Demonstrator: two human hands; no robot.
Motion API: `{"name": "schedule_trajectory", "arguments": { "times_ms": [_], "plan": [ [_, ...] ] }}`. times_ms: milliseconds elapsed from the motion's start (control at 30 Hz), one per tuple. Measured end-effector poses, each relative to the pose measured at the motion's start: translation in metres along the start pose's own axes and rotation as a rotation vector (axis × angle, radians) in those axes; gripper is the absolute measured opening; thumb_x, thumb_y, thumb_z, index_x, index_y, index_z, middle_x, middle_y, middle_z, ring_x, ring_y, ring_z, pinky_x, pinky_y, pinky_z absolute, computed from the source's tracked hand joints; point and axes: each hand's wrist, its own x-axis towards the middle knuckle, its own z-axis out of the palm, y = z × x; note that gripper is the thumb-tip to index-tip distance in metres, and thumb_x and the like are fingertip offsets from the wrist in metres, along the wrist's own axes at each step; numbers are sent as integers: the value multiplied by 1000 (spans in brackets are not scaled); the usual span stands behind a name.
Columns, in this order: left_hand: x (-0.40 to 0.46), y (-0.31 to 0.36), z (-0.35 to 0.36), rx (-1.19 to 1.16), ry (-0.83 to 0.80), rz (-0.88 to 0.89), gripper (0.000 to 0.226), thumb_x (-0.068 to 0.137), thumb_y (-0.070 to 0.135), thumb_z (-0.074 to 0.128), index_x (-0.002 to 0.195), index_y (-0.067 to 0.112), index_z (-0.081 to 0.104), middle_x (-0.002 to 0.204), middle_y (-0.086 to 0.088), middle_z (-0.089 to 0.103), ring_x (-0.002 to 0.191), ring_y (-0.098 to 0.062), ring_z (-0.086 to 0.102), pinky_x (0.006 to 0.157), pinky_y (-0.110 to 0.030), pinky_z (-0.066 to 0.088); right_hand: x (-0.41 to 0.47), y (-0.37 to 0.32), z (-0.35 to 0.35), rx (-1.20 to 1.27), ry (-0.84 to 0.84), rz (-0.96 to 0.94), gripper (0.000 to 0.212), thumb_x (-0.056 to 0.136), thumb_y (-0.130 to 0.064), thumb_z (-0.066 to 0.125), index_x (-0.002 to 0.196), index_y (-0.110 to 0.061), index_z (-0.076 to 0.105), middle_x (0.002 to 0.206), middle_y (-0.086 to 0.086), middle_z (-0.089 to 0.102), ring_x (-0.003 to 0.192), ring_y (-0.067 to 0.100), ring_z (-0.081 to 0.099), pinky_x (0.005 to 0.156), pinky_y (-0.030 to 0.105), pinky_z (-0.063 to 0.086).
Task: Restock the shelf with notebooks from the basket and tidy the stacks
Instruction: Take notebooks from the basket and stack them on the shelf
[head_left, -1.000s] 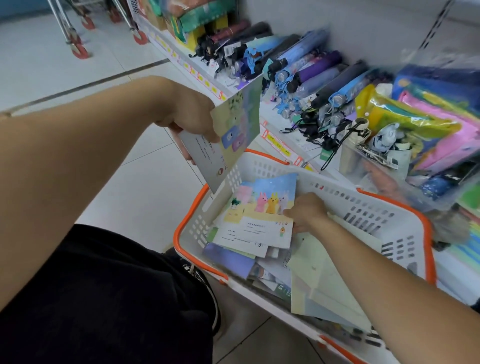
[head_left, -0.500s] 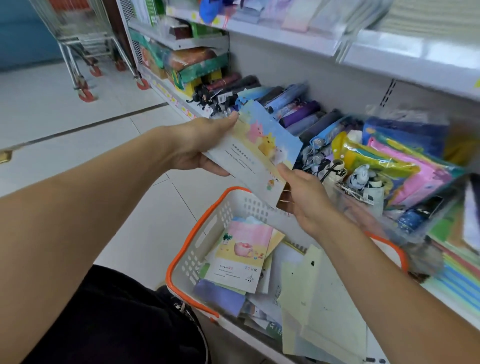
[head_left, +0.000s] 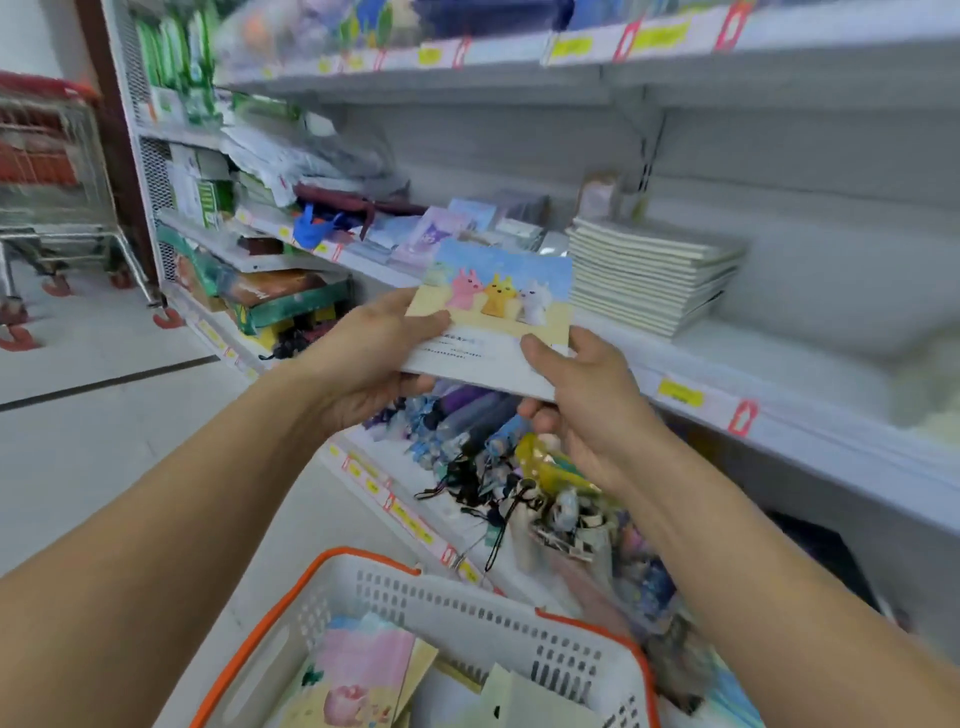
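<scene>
Nearest, below both forearms, the white basket (head_left: 467, 603) with its orange rim sits low, and loose notebooks (head_left: 363, 675) lie inside it, a pink-covered one on top. Above and beyond the basket rim, the left hand (head_left: 358, 358) grasps the left edge of a small stack of notebooks (head_left: 493, 322), thumb on the cover and fingers curled underneath. The right hand (head_left: 587, 400) grasps the stack's near right corner the same way, thumb on top. The top cover shows three cartoon animals under a blue sky. The stack is held roughly level, in the air in front of the middle shelf (head_left: 779, 364), touching nothing else.

Under the hands, folded umbrellas (head_left: 467, 431) crowd the lower shelf. Just beyond the right hand, a tall pile of pale notebooks (head_left: 649, 275) rests on the middle shelf, its edges slightly fanned. Right of that pile the shelf board lies bare. Beyond the left hand, small colourful packets (head_left: 441, 234) line the shelf. Far left, a shopping trolley (head_left: 47, 171) stands on the tiled floor (head_left: 104, 441).
</scene>
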Motion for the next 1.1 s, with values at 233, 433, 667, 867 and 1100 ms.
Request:
{"name": "schedule_trajectory", "arguments": {
  "times_ms": [233,433,667,867,1100],
  "plan": [
    [64,20,93,-174,8,155,44,98,8,54,140,17,44,111,-3,66,69,-14,58,43,-19,45,27,-51,-75,-55,94,-181,26,99,4,49,121,-9,56,98,8,65,51,13,49,43,20,44],
    [120,40,138,-425,-138,158,69,93,23,65,148,1,30,137,-16,53,110,-28,65,84,-35,58,129,-88,-126,233,405,-167,26,97,13,42,115,-1,54,107,13,56,63,15,51,39,14,46],
    [143,21,126,-312,-67,147,42,96,19,60,135,12,49,130,-10,57,113,-27,61,83,-38,57,230,-114,-187,-321,375,196,15,94,1,60,82,-4,53,74,7,50,38,6,45,30,12,34],
    [152,16,116,-286,-48,148,28,94,20,62,121,12,60,122,-9,63,109,-26,65,89,-42,56,250,-111,-202,-904,360,152,36,82,-33,80,76,-14,50,66,2,46,49,13,35,43,24,29],
    [153,8,102,-154,-44,143,24,96,23,60,117,13,63,113,-5,66,103,-22,67,84,-37,58,268,-99,-201,-1138,407,54,64,77,-58,75,106,-1,65,105,11,66,90,28,61,68,31,47]
  ]
}}
